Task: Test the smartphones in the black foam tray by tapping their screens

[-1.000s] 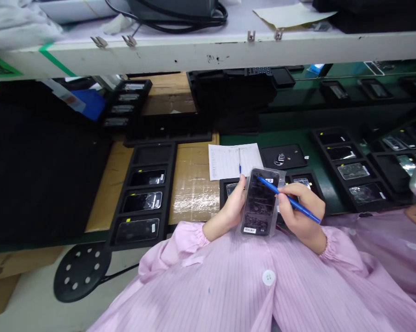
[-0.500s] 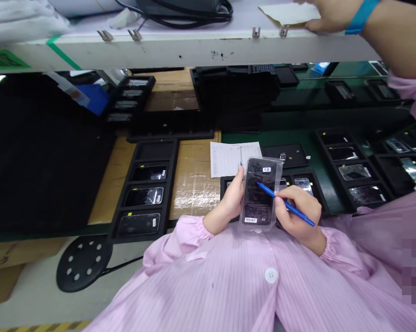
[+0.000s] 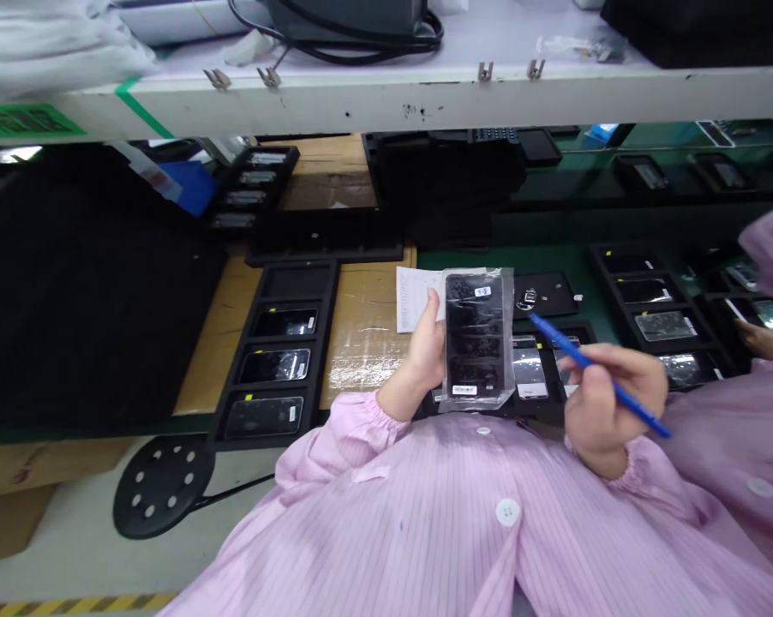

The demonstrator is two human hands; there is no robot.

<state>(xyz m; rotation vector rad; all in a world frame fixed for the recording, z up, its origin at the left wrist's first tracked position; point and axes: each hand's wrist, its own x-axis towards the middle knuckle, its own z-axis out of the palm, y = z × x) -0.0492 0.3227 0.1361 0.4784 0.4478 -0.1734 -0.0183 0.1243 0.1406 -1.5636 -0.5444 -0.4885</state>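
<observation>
My left hand point(image 3: 422, 356) grips a black phone panel in a clear plastic bag point(image 3: 476, 338), held upright in front of my chest. A white label sits near its top and another near its bottom. My right hand point(image 3: 608, 398) is closed round a blue pen point(image 3: 596, 373), held apart from the panel to its right, tip pointing up and left. Behind the panel lies a white printed sheet point(image 3: 412, 296), partly hidden. Under my hands a black tray point(image 3: 541, 368) holds more bagged panels.
A black tray point(image 3: 277, 356) with three panels lies left on a cardboard surface. More trays point(image 3: 656, 321) sit on the green belt at right. A white shelf point(image 3: 386, 94) runs overhead. A co-worker's pink sleeve and hand point(image 3: 763, 338) are at right. A black stool point(image 3: 161, 488) stands below left.
My right hand has drawn the pen away from the panel to the right. The left hand has lifted the panel a little. The co-worker's arm that reached to the shelf has gone.
</observation>
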